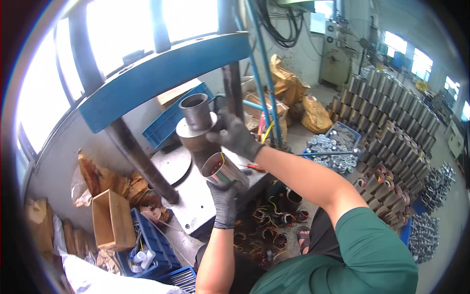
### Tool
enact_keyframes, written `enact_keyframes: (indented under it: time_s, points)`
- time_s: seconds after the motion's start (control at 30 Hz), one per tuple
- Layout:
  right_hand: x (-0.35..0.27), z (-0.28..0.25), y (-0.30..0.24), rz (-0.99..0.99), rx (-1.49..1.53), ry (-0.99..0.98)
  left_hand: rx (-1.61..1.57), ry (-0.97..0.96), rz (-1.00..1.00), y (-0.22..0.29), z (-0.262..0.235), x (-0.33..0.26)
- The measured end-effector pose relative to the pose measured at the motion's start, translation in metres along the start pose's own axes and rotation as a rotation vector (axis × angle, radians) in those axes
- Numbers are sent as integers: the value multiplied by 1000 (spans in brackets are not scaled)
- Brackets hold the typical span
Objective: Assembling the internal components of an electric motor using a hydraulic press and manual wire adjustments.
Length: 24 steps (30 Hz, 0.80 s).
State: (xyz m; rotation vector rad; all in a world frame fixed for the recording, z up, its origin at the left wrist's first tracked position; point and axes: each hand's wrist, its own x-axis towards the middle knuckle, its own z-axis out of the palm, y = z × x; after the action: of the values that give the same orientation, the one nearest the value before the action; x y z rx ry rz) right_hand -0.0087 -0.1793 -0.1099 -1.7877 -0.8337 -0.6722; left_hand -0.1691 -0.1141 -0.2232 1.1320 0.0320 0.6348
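My left hand [225,200], in a dark grey glove, is closed around a shiny metal motor housing [230,171]. The housing tilts with its open end up; reddish windings and a yellow wire show inside. Just beyond it a stepped steel fixture [197,122] stands upright on the press, with a narrow hollow tube on top, a wide flange and a thicker body below. My gloved right hand [237,136] is at the right side of that flange, fingers apart and partly bent. Whether its fingertips touch the steel cannot be made out.
A blue press crossbeam [166,73] spans above, on dark columns [142,159]. Below lies a pale base plate [193,210]. Several wired housings [269,232] stand on the floor. Stacked metal cylinders [387,108] and a bin of metal parts [338,147] are at right; a wooden box [113,220] sits left.
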Motion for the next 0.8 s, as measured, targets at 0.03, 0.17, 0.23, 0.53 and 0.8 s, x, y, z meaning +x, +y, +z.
enact_keyframes:
  time_s: [0.03,0.17,0.23,0.53,0.8]
  points:
    - [-15,-19,6,30,-37,-189,-11,-30,-15,-1,7,-1]
    - [-79,-104,33,750,372,-740,283,-303,114,-30,26,-2]
    - [-108,-139,49,885,529,-728,350,-463,189,-38,43,-12]
    - [-208,-313,113,916,-136,-785,283,-921,-221,-146,57,-52]
    - [-442,-444,168,1309,-504,-117,893,-1221,-428,-131,22,-65]
